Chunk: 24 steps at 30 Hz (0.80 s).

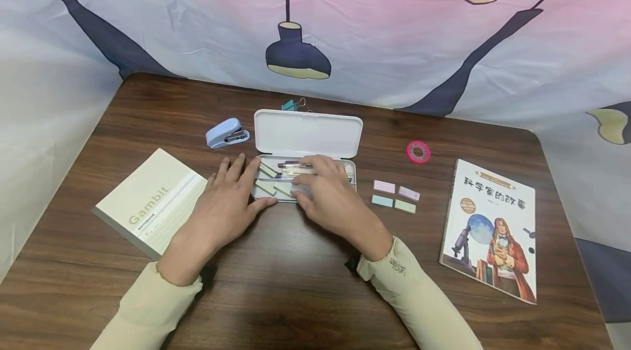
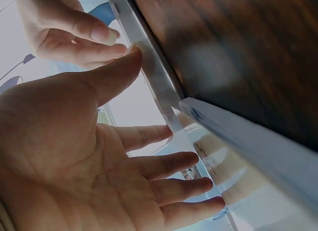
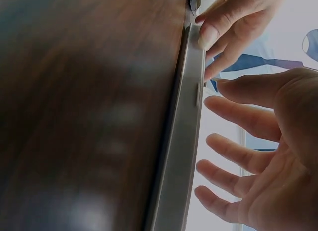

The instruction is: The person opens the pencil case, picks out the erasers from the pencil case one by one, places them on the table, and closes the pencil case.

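Left hand [image 1: 228,202] spread and relaxed, fingers at the left end of the white case [image 3: 174,151], thumb at its front wall; right hand [image 1: 335,199] over its middle and right, fingers loosely bent and parted. We see neither clenched nor grasping anything; whether the right touches a strip, we cannot tell. The case sits mid-table, lid [image 1: 308,133] tipped back. Inside, we note pale green strips [image 1: 266,188] in the front compartment, another at the rear one's left, and pens [image 1: 290,164] partly under the right hand. The step looks like settling the strips: we would steady the end lightly, lift each by its edge rather than drag it, and lay it flat below the rim. Farther out on the table [image 1: 276,284]: stapler [image 1: 224,133] and notebook [image 1: 148,196] to the left, binder clip [image 1: 288,105] behind the lid, small coloured pieces [image 1: 384,187], pink ring [image 1: 409,151] and book [image 1: 485,229] to the right.
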Each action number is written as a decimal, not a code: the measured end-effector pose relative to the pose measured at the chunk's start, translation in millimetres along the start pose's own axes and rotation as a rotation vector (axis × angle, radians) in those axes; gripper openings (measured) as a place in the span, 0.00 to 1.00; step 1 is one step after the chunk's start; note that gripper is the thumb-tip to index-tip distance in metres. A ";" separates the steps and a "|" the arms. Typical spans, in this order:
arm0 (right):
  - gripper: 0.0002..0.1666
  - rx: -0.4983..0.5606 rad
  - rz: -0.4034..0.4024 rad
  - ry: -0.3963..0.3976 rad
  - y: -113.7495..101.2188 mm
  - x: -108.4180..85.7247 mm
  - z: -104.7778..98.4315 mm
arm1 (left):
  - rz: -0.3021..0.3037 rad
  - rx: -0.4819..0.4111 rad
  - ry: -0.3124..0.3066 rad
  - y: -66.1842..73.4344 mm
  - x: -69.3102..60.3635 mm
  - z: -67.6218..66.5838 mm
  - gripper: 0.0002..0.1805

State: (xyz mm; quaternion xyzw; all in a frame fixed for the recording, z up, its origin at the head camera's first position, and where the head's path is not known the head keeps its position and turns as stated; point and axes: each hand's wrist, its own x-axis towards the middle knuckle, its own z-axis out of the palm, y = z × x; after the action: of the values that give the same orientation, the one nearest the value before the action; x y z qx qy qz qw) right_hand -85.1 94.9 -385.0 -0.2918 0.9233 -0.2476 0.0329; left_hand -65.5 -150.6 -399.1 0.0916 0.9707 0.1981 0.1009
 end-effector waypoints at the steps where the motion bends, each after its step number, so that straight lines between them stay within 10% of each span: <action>1: 0.14 -0.010 -0.007 0.004 3.9 0.9 4.5 | 0.001 0.000 0.002 -1.6 0.5 1.6 0.50; 12: 0.13 -0.006 0.003 -0.052 2.0 11.4 13.0 | 0.009 0.008 0.013 -13.9 5.4 12.6 0.53; 24: 0.14 -0.028 0.025 -0.089 3.0 18.8 19.6 | -0.009 -0.011 -0.018 3.7 -0.4 -4.2 0.50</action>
State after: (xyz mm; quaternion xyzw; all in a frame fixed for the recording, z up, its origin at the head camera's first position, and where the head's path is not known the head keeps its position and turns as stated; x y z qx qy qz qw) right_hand -98.3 78.0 -402.0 -0.2912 0.9279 -0.2210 0.0729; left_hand -65.6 -148.8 -393.8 0.0884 0.9691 0.2020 0.1108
